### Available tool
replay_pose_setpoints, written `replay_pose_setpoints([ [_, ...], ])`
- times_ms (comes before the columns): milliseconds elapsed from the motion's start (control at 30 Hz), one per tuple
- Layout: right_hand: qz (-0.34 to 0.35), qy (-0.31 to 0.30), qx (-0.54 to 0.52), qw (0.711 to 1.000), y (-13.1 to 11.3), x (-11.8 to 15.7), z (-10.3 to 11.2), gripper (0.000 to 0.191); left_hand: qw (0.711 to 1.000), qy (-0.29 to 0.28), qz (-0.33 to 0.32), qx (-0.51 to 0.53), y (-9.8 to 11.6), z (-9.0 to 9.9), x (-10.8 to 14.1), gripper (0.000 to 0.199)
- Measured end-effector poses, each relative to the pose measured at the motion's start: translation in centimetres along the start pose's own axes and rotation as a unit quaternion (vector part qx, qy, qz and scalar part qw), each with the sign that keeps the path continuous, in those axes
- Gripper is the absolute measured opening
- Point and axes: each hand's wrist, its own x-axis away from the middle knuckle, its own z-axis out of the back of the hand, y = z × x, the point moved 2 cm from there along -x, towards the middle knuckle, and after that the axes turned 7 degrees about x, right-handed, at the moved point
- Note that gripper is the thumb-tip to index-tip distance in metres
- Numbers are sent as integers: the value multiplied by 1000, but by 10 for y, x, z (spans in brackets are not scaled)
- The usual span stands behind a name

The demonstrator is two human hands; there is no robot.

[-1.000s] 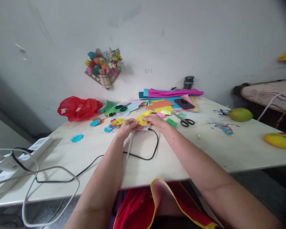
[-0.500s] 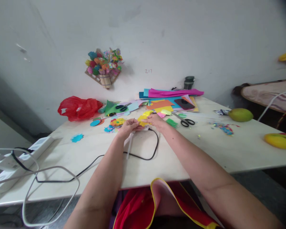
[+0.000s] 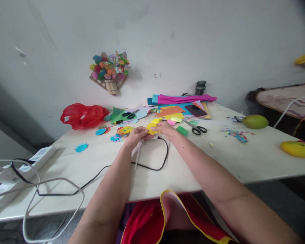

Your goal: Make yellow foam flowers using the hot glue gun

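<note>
A yellow paper piece is pinched between my two hands over the middle of the white table. My left hand grips its left edge with fingers closed, and my right hand has closed fingers on its right side. Just beneath my hands lies a white device, mostly hidden, with a black cord and a clear stick at it. Left of my left hand is a pile of colourful paper flowers. Black-handled scissors rest right of my right hand, beside green paper.
A red plastic bag and second scissors are at the back left. Coloured sheets and a phone lie behind my hands. A power strip with looping cables is at left; mangoes are at right.
</note>
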Motion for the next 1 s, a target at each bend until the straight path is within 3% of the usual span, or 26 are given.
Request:
replay_pose_setpoints([
  [100, -22, -28, 2, 999, -4, 2, 2, 40, 1000, 4, -6, 6, 0, 2, -1, 30],
  [233, -27, -6, -5, 1000, -4, 2, 5, 41, 1000, 5, -4, 4, 0, 2, -1, 30],
  [433, -14, -30, -46, 998, -3, 2, 1, 37, 1000, -1, -1, 9, -1, 1, -1, 31],
  [600, -22, -15, -70, 997, -2, 2, -2, 36, 1000, -6, 13, 10, 0, -1, 0, 31],
  [900, -12, 3, -44, 999, -2, 2, -4, 37, 999, -18, 28, -11, 0, -1, 1, 30],
  [1000, -9, -17, -31, 999, -3, 2, -3, 37, 999, -16, 24, -14, -1, 0, 0, 30],
])
